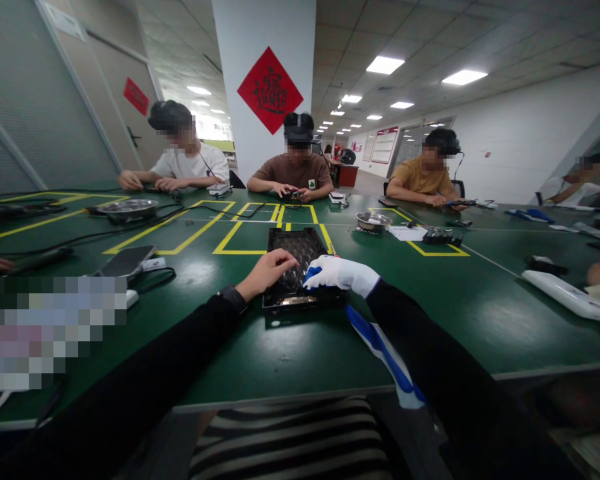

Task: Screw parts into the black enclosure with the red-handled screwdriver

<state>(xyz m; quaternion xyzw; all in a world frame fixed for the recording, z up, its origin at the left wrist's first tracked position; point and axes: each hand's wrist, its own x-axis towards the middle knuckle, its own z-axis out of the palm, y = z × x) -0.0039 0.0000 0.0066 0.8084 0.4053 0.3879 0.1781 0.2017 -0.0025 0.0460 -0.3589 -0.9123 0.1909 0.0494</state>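
Observation:
A black tray-like casing (293,240) lies on the green table in front of me, its inside facing up. My left hand (270,272) is bare and reaches over the casing's left side, fingers bent and drawn together at the tips. From the right, my right hand (343,275) in a white and blue glove comes over the casing, fingers curled closed. Whatever lies between the fingertips of either hand is too small or hidden to make out. A second blue and white glove (383,353) lies by the table's front edge, below my right forearm.
A metal bowl (373,221) and black parts (443,237) stand at the back right. To the left are a metal dish (127,210), a dark flat device (125,261) and cables. A long white object (567,293) lies at the right. Several people sit around the table.

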